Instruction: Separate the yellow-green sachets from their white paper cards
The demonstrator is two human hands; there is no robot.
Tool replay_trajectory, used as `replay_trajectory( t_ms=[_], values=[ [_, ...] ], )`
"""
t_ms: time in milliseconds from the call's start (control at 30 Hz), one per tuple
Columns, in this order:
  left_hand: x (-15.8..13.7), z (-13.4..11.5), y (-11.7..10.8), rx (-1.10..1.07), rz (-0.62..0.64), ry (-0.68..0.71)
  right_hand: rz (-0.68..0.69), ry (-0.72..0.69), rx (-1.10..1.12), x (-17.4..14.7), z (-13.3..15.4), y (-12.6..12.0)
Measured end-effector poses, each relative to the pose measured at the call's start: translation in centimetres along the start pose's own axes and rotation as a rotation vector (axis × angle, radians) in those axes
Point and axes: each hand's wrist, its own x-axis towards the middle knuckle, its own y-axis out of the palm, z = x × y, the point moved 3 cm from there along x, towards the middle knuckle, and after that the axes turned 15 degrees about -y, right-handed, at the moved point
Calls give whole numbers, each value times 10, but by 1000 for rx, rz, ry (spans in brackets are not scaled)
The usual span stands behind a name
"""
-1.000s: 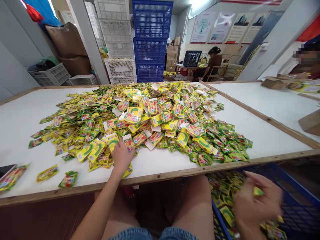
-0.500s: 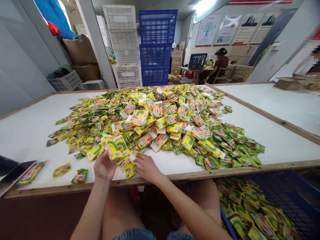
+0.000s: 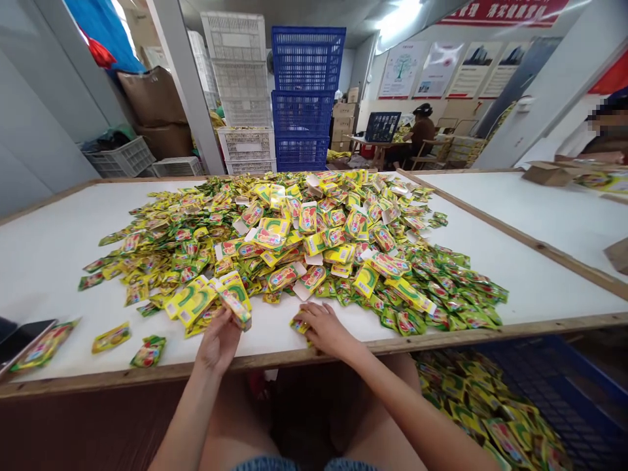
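The yellow carton (image 3: pixel 234 303) has tipped over and the small packets (image 3: pixel 297 324) have slid rightward across the desk (image 3: pixel 272 330) since the earlier frame. The left hand (image 3: pixel 219 343) pinches the carton above the desk, just before the pile (image 3: pixel 294 245); a light grip should spare its thin walls. The right hand (image 3: pixel 328 331) curls over the packets; whether it pinches them I cannot tell. Keeping them flat, inside the wooden rim (image 3: pixel 284 359), seems wise.
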Motion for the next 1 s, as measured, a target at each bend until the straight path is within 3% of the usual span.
replay_trajectory(
  t_ms=[67, 167, 300, 433, 600, 767, 900, 1000],
  values=[
    [4, 9, 3, -15, -72, -27, -36, 27, -39, -10, -2, -11],
    [9, 22, 10, -21, -154, -56, -71, -26, -44, 2, 8, -14],
    [15, 31, 16, 65, -68, -14, -82, -113, -14, 47, 24, 4],
    [17, 33, 8, 179, -46, 13, -18, -49, 7, 68, 24, 21],
    [14, 38, 10, 302, -7, -32, -11, -24, 74, 19, 12, 2],
    [12, 61, 36, 559, 177, -233, -94, 49, 140, -32, -16, -34],
    [17, 83, 57, 742, 295, -278, -273, 252, -75, -25, -50, -52],
    [28, 89, 64, 815, 275, -218, -260, 314, -214, -4, -67, -49]
  ],
)
